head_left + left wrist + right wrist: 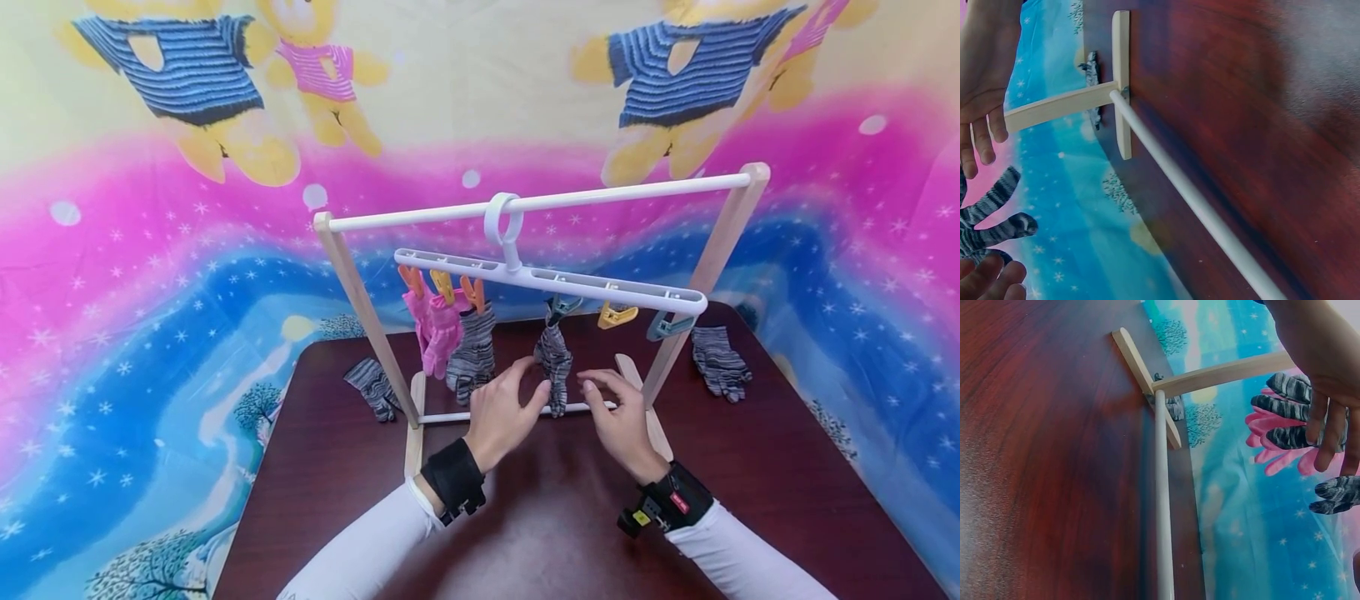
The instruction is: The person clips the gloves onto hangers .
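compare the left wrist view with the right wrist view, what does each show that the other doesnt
Only the left wrist view shows the rack's right foot and right post, with a table glove behind them.

Only the right wrist view shows the left foot, left post, another glove on the table, and pink gloves hanging by a grey striped one.

Both share the lower rail, table, printed backdrop, centre hanging grey glove, and parts of both hands.

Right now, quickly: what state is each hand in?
Left hand: open, close to the grey glove hanging between the hands; contact can't be told.
Right hand: open, holding nothing.
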`<state>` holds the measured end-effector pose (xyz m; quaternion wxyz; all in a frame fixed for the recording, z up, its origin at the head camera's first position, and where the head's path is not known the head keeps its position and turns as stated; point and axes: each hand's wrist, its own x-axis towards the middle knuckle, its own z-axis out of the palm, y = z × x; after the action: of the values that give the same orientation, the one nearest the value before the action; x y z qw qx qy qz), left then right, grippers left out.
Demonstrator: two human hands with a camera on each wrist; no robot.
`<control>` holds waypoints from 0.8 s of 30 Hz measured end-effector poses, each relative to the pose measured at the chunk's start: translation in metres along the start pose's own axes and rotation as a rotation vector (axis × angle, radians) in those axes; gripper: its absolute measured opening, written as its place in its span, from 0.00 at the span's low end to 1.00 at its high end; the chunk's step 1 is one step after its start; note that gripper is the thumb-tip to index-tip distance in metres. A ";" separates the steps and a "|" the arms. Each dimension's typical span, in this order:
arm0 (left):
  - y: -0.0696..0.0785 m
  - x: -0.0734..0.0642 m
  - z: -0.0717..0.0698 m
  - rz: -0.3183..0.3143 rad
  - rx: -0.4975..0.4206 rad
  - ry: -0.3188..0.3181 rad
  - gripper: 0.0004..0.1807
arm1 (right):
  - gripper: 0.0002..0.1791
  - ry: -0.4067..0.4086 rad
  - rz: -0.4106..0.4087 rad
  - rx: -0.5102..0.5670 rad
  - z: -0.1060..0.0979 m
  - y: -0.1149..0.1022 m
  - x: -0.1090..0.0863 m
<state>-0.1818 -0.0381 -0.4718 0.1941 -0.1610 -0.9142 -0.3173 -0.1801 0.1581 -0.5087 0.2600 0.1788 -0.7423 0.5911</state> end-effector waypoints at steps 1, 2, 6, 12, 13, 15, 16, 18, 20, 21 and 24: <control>0.000 -0.001 0.001 0.002 0.008 -0.004 0.24 | 0.10 -0.001 0.006 -0.004 0.000 0.000 -0.001; -0.001 -0.003 0.002 0.003 0.018 -0.007 0.24 | 0.10 -0.001 0.012 -0.009 -0.001 0.001 -0.001; -0.003 -0.009 0.007 0.017 0.061 -0.014 0.23 | 0.11 -0.010 0.041 -0.028 -0.002 0.000 -0.004; -0.006 -0.018 0.013 0.056 0.083 0.005 0.22 | 0.10 -0.028 0.062 -0.061 -0.003 -0.020 -0.006; -0.007 -0.020 0.014 0.058 0.082 0.004 0.22 | 0.10 -0.026 0.062 -0.064 -0.002 -0.024 -0.006; -0.008 -0.023 0.014 0.058 0.081 0.002 0.22 | 0.10 -0.019 0.069 -0.070 -0.002 -0.031 -0.006; -0.009 -0.025 0.015 0.056 0.084 0.000 0.22 | 0.10 -0.017 0.072 -0.073 -0.002 -0.032 -0.007; -0.011 -0.028 0.016 0.055 0.089 -0.004 0.21 | 0.10 -0.015 0.081 -0.084 -0.002 -0.033 -0.008; -0.013 -0.032 0.016 0.057 0.100 -0.005 0.21 | 0.10 -0.018 0.098 -0.098 -0.002 -0.033 -0.009; -0.013 -0.034 0.017 0.058 0.106 -0.007 0.21 | 0.10 -0.021 0.107 -0.107 -0.001 -0.032 -0.010; -0.015 -0.039 0.017 0.062 0.124 -0.013 0.21 | 0.10 -0.032 0.127 -0.135 -0.001 -0.027 -0.014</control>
<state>-0.1589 -0.0448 -0.5098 0.2075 -0.1788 -0.9279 -0.2530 -0.1529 0.1518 -0.4956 0.2217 0.1229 -0.7944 0.5520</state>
